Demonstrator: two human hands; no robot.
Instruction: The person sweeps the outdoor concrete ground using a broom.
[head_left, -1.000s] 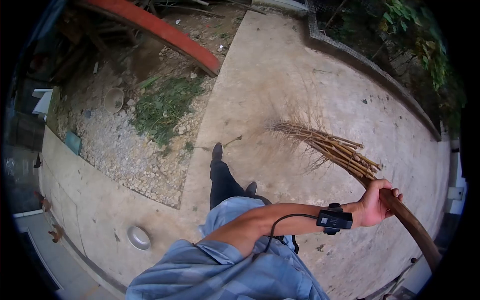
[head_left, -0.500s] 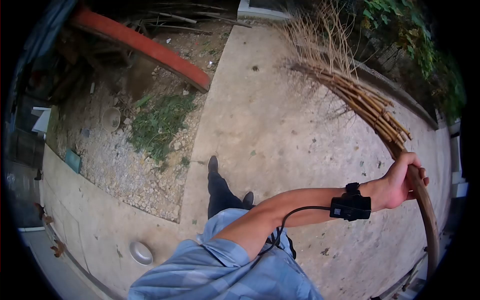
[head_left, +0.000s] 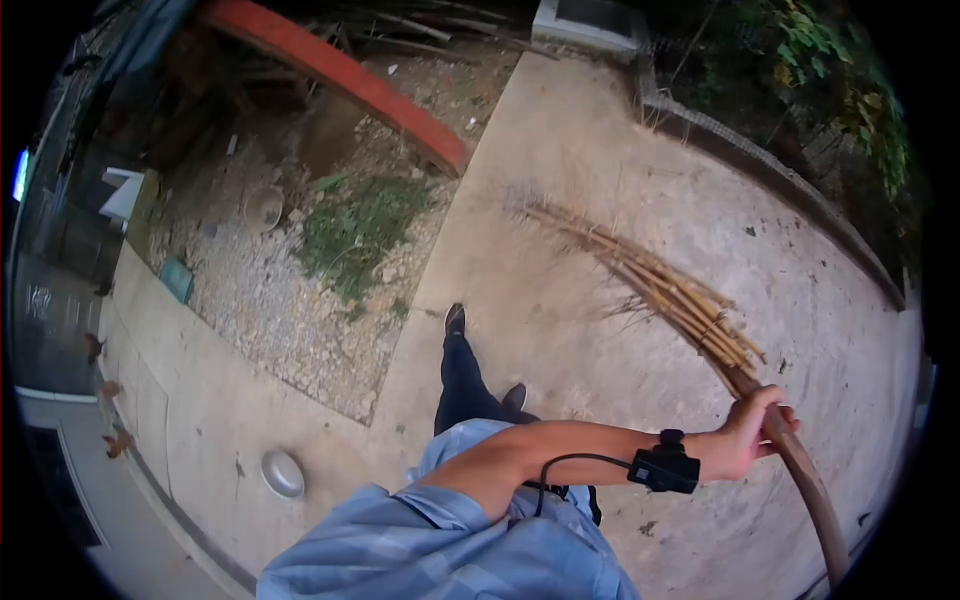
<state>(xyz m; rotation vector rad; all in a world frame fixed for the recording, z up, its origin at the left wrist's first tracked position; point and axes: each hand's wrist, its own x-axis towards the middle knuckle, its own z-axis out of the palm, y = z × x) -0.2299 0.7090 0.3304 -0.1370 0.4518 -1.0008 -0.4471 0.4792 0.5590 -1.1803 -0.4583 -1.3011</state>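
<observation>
My left hand is closed around the wooden handle of a twig broom, just behind the bound ends of its sticks. The broom's sticks point up and left across the concrete, and its fine tips are blurred. The handle curves down to the lower right and leaves the view. My left arm crosses in front of my body, with a black device strapped at the wrist and a cable running from it. My right hand does not show.
Concrete paving borders a gravel patch with a heap of green cuttings and a bowl. A red beam juts in. A metal basin lies lower left. A low curb runs along the right.
The broom has swung down and left, from beside the right-hand plants to the middle of the concrete. My left hand has moved down and left with it. The view has shifted slightly.
</observation>
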